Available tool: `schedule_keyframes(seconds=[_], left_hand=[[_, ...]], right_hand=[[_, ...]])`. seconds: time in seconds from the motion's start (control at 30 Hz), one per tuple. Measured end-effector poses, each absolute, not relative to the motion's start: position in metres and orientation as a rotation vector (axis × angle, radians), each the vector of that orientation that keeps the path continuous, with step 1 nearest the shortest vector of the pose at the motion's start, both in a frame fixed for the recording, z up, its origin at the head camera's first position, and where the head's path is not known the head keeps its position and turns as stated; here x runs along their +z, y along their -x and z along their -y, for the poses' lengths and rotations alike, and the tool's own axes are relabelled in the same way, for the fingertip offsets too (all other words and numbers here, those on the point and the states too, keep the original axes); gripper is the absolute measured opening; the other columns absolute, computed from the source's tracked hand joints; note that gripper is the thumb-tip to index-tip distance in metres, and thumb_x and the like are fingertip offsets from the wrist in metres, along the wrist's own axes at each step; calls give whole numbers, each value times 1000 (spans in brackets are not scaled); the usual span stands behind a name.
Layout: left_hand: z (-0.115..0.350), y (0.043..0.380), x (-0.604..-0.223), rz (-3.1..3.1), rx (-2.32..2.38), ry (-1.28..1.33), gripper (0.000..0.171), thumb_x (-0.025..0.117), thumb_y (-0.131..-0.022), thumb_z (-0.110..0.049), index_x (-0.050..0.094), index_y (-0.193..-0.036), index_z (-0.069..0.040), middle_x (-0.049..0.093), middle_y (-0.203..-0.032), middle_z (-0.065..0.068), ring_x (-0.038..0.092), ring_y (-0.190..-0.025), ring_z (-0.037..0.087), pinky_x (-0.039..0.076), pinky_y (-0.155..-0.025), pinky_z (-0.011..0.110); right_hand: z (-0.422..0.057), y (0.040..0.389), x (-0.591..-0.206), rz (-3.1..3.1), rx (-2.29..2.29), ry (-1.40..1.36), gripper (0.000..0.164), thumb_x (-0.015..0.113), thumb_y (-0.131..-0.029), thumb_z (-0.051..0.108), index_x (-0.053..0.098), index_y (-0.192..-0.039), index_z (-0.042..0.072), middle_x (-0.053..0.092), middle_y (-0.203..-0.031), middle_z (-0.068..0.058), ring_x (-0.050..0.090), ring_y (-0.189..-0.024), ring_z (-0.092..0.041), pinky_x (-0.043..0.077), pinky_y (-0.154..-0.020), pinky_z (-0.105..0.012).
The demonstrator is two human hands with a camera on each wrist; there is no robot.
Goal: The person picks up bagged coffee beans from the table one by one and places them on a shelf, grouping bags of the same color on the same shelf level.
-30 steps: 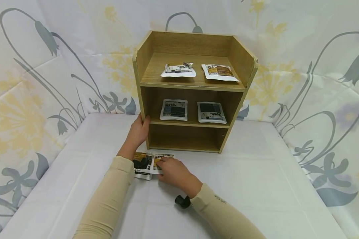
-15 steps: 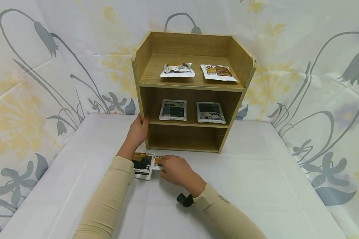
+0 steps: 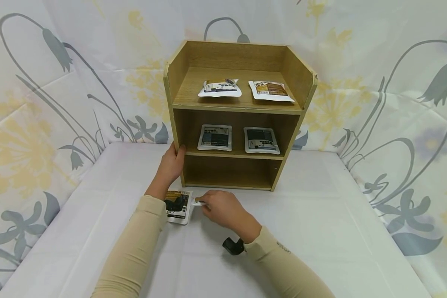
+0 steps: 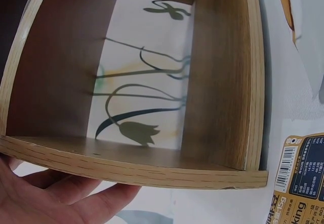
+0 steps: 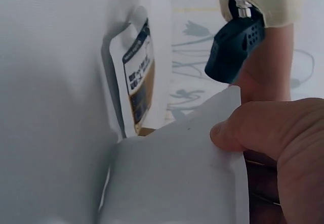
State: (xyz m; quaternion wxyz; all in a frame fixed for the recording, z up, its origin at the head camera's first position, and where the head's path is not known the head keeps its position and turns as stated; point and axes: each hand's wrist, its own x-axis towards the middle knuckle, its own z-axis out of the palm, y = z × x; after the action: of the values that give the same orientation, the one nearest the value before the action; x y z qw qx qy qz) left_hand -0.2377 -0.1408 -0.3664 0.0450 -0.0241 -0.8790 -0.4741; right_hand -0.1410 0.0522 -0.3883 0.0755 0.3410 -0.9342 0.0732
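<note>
My left hand grips the left side panel of a small wooden shelf, with its thumb at the front edge. In the left wrist view, fingers curl behind the panel's edge. My right hand pinches a flat white pouch by its edge, thumb on the plain back. The pouch is tilted up, and only a sliver shows in the head view. Beside it, a second pouch with a brown and white label lies on the table, partly hidden by the left wrist camera.
On the shelf's top lie a left pouch and a right pouch, both brown-labelled. The middle level holds two dark-labelled pouches, a left one and a right one. A white cloth covers the table; floral fabric hangs behind.
My right hand has lifted the near edge of its pouch, tilting it up from lying flat beside the other, and shifted slightly right. The left hand keeps its grip on the shelf.
</note>
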Motion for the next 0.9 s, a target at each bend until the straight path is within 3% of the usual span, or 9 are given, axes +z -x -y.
schedule_keyframes(seconds=[0.4,0.9], left_hand=[[140,238,-366,2673,-1455,78,60,25,-104,-47,29,-151,-11,46,-144,23,50,-128,40,40,-105,55],[141,238,-367,2672,-1467,88,61,24,-104,-47,26,-152,-10,43,-147,24,47,-131,41,40,-105,57]], right_hand=[[-59,143,-379,2739,271,-1060,18,63,-92,18,75,-105,15,74,-97,4,68,-81,-10,55,-68,-27],[-68,144,-355,2740,382,-1105,22,59,-95,14,74,-110,12,74,-102,-2,69,-84,-16,56,-69,-32]])
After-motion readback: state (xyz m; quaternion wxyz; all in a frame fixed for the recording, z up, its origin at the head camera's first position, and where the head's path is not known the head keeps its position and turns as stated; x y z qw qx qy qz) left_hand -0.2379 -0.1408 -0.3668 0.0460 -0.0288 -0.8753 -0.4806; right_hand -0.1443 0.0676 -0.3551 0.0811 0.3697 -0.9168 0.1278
